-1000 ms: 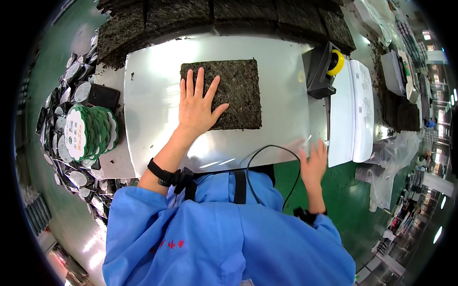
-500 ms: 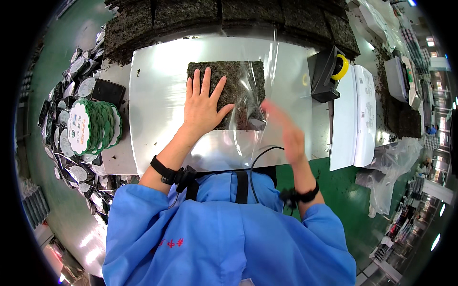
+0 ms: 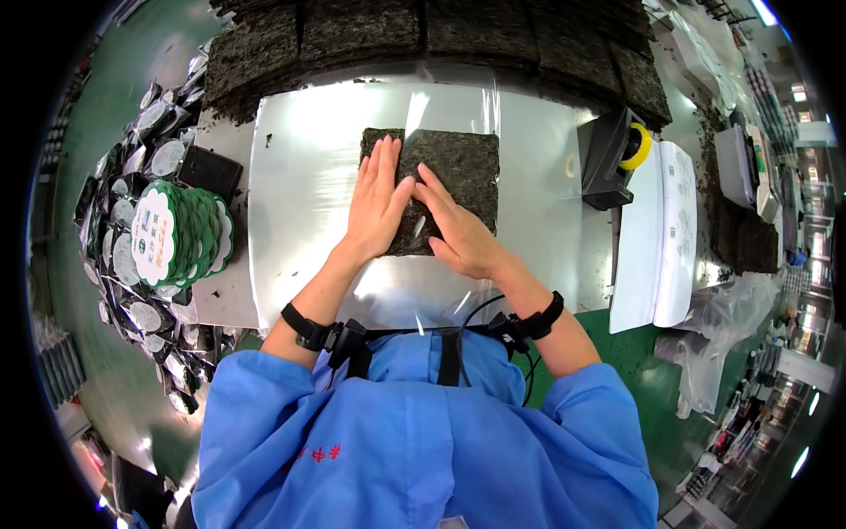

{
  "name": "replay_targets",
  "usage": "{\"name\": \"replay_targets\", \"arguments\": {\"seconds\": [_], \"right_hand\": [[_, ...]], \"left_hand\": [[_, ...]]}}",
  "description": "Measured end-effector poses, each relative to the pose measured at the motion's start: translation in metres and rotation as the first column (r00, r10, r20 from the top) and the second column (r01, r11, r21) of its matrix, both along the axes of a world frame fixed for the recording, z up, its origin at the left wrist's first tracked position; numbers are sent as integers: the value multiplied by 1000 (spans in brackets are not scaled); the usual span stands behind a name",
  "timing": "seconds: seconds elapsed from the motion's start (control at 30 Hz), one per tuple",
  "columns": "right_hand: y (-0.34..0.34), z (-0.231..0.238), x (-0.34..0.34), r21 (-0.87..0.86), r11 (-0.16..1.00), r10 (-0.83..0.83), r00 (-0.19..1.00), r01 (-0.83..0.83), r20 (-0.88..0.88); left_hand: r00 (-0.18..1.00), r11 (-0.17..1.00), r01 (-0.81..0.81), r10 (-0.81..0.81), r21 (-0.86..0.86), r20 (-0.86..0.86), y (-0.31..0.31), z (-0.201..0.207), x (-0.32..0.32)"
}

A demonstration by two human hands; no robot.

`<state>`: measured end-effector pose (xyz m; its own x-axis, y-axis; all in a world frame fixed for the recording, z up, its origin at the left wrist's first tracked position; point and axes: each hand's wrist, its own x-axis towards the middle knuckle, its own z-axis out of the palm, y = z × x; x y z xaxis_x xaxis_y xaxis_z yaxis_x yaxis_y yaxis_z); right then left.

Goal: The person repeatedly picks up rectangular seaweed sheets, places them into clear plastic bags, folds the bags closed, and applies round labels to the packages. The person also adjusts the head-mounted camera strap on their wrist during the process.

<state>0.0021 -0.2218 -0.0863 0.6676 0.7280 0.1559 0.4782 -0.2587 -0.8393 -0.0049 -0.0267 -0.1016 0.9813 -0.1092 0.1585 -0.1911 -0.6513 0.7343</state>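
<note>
A square dark seaweed stack (image 3: pixel 467 159) lies on a shiny metal board (image 3: pixel 300 203) in front of me. Clear plastic film (image 3: pixel 417 110) covers at least part of it and runs past its far edge; its exact outline is hard to see. My left hand (image 3: pixel 377 201) lies flat on the left side of the seaweed, fingers stretched and close together. Beside it, my right hand (image 3: pixel 463 231) rests on the middle and near part, palm down with fingers extended, its tips by the left thumb. Neither hand grips anything.
Seaweed stacks (image 3: pixel 352 31) line the back. To the left are scalloped green-and-white cards (image 3: pixel 181 234), a black phone-like slab (image 3: pixel 210 171) and many dark packets (image 3: pixel 132 212). A black tape dispenser (image 3: pixel 604 163), white paper sheets (image 3: pixel 654 234) and a clear plastic bag (image 3: pixel 709 344) are at right.
My right hand has swung left from beyond the seaweed's right edge onto its surface. My left hand's spread fingers have come together. The film's loose part at right has shifted left.
</note>
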Motion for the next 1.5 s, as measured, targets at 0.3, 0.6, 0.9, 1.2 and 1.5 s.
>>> {"name": "replay_targets", "arguments": {"seconds": [0.3, 0.6, 0.9, 1.2, 1.5], "right_hand": [[-52, 28, -54, -149, 988, 1, 955, 45, 296], [-232, -11, -254, -866, 500, -105, 993, 4, -56], [-285, -48, -245, -967, 38, -521, 831, 252, 196], [-41, -4, 19, -56, 786, -533, 721, 616, 444], [9, -5, 27, -378, 876, -61, 845, 301, 531]], "left_hand": [[996, 967, -3, -19, 254, 84, -7, -3, -2], [995, 946, -4, -28, 324, 92, -10, -6, 2], [996, 954, -1, -26, 300, 87, -8, -6, 1], [995, 964, 46, -66, 263, 69, -8, 1, 3], [999, 997, 36, -36, 66, -9, -1, 8, 1]]}}
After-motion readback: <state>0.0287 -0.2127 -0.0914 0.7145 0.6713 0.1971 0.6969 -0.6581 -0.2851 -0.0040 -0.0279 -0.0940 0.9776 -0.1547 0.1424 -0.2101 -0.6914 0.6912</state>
